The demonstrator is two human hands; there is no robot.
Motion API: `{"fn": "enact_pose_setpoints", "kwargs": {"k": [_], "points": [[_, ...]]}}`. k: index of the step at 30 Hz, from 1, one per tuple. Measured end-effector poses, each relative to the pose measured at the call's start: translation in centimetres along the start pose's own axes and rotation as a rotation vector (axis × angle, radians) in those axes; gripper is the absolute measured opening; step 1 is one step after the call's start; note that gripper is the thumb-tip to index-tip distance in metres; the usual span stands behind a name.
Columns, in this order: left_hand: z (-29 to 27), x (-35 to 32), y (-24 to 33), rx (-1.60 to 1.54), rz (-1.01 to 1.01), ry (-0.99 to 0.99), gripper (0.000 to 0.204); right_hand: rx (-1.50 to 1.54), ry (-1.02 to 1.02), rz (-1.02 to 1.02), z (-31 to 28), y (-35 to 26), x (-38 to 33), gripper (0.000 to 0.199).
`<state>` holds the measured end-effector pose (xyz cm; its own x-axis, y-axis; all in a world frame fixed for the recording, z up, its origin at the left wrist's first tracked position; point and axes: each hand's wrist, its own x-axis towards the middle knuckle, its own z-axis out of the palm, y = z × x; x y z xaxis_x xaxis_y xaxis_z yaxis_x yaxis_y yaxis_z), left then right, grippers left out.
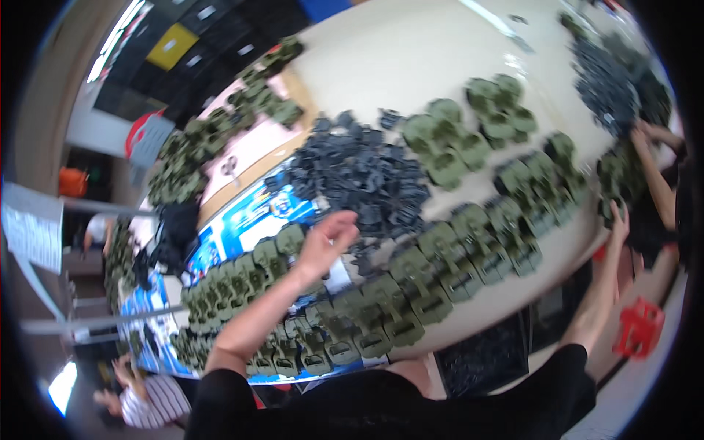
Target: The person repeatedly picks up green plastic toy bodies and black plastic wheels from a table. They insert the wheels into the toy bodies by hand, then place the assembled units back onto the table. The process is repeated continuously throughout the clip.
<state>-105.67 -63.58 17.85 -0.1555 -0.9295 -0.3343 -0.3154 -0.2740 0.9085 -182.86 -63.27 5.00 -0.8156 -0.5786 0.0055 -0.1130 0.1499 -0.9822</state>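
Currently my left hand (328, 240) is over the near-left side of a heap of dark grey pieces (359, 172), fingers loosely bent and parted from the thumb, with nothing visible between them. My right hand (620, 222) reaches well out to the right, against a green part (606, 210) near the table's edge; it is small and blurred there, so I can't tell whether my fingers are closed on it.

One long row of green parts (392, 315) curves along the near edge, below my left hand, overlapping too closely to count; one shorter row (235, 282) lies behind its left end. Beyond the heap sit two separate green clusters (445, 143). The grey pieces are too jumbled to number. One pair of scissors (229, 167) lies on a pink sheet (275, 134), near more green parts.

The table (374, 55) is pale and glossy, with a blue printed sheet (253, 213) under part of the work. Around it I see two other people: one's forearm (655, 176) at the right, a striped shirt (155, 402) at lower left. One red stool (636, 328) and one black crate (484, 356) stand by the near side.
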Motion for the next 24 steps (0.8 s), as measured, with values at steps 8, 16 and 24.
{"fn": "enact_pose_setpoints", "kwargs": {"k": [8, 16, 24], "points": [[-21.7, 16.5, -7.4, 0.381, -0.056, 0.658, 0.067, -0.291, -0.182, -0.089, 6.7, 5.1, 6.6, 0.071], [-21.2, 33.7, -4.8, 0.215, -0.411, 1.047, 0.132, -1.166, -0.187, -0.861, 5.8, -6.1, -7.9, 0.037], [-21.7, 28.9, -4.3, -0.302, -0.08, 0.651, 0.052, -0.852, -0.369, -0.831, 14.7, -17.8, -25.2, 0.021]]}}
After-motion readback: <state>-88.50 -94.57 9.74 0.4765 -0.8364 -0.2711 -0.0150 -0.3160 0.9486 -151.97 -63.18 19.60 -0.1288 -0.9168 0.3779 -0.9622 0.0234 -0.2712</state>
